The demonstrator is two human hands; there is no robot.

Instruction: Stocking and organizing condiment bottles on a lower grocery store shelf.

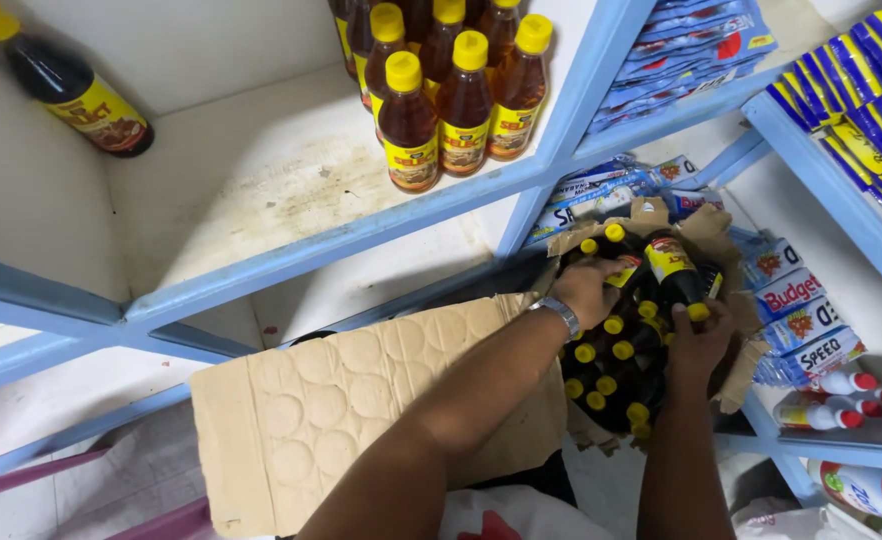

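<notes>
Blue-framed shelving [381, 228] with worn, stained white boards fills most of the view; the upper shelf carries a cluster of amber bottles [453, 95] with yellow caps and yellow labels, plus a lone bottle [71, 85] lying tilted in the far left corner. Flat cardboard sheet [361, 410], embossed with round rings, lies open in front, partly covering the box edge. Torn brown carton [661, 300] sits low by the shelf, packed with dark bottles; mostly only yellow caps [606, 365] show, bodies in shadow. Left hand [586, 288], metal watch on the wrist, is closed over a bottle top in the carton, though exactly which one is hard to make out. Right hand [699, 340] grips a dark bottle [673, 272] by its cap end, lifted at a tilt above the carton. Blue sachet packs [796, 300] and white red-capped bottles [831, 400] sit right, cut off by the frame.
</notes>
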